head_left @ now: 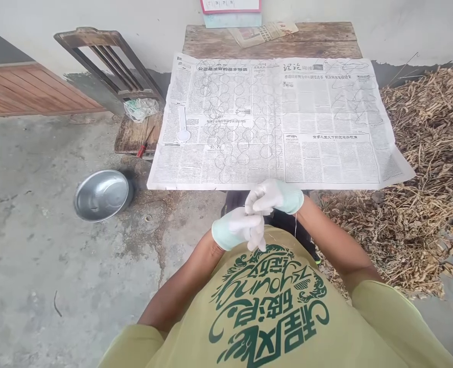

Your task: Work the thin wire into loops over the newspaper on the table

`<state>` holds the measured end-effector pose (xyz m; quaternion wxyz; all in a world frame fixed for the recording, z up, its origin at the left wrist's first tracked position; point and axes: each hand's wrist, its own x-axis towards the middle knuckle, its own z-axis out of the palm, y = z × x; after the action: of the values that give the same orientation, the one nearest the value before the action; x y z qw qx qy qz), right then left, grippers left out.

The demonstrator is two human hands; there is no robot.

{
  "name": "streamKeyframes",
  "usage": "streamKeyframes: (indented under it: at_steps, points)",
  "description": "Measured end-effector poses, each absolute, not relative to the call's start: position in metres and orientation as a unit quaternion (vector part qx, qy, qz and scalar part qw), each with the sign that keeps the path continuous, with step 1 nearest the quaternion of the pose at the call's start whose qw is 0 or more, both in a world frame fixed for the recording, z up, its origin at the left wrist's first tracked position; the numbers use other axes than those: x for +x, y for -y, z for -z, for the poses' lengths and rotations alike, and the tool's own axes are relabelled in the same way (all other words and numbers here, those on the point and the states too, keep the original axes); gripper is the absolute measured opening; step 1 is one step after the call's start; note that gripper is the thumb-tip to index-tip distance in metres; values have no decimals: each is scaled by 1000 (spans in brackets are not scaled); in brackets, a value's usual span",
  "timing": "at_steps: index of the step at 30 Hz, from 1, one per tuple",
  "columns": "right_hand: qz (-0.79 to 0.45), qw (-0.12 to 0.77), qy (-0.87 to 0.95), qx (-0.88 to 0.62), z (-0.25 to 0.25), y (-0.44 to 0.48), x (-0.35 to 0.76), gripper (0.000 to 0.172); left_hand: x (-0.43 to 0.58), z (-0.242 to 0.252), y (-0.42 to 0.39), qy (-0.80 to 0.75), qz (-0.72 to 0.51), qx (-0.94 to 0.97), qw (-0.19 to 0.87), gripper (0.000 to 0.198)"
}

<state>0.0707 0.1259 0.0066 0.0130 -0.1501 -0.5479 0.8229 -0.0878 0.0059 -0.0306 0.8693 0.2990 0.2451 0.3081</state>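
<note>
Left hand (pixel 245 228): yours is gloved, fingers curled in, above your lap; anything pinched is too fine to tell.
Right hand (pixel 268 197): close against the left, just off the newspaper's near edge, fingertips bent together; whether they grip anything, you cannot tell from here.
Rings (pixel 214 111): thin, dark, mostly left of the newspaper's middle, with looser loops toward its far right corner; they could tangle where they overlap, or get lost against the print.
Thread (pixel 295 226): hangs by your right cuff; it might snag what your fingers work on.
Newspaper (pixel 326 168): covers the worktop's near part; a forearm catching its near edge could drag the rings off.
Worktop (pixel 318 43): wooden, bare along its far edge except for a folded paper (pixel 262 35); a white stick (pixel 183 122) lies near the newspaper's left edge.
Room: chair (pixel 92 38) and metal bowl (pixel 103 197) on the left, dry leaves (pixel 433 153) heaped right, concrete floor (pixel 38 240).
</note>
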Motion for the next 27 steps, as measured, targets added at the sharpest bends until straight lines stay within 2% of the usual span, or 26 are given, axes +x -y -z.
streamKeyframes:
  at_steps: [3,6,8,17,22,27]
  points:
    - [-830,9,538,-144,-3,-129,72,9,-87,25,1,-274,-338,270,859,49]
    - [-847,50,516,-120,6,-129,72,2,-88,22,5,-266,-391,245,846,49]
    - [-845,84,518,-107,8,-125,71,4,-88,22,6,-265,-429,229,833,48]
    - [-685,418,545,-244,-8,-87,66,12,-78,18,10,-267,-528,139,794,42]
    - [-626,469,534,-321,-15,-77,65,16,-71,10,12,-276,-546,117,782,39]
    - [-635,501,510,-293,-12,-77,67,19,-69,5,12,-282,-554,105,776,37]
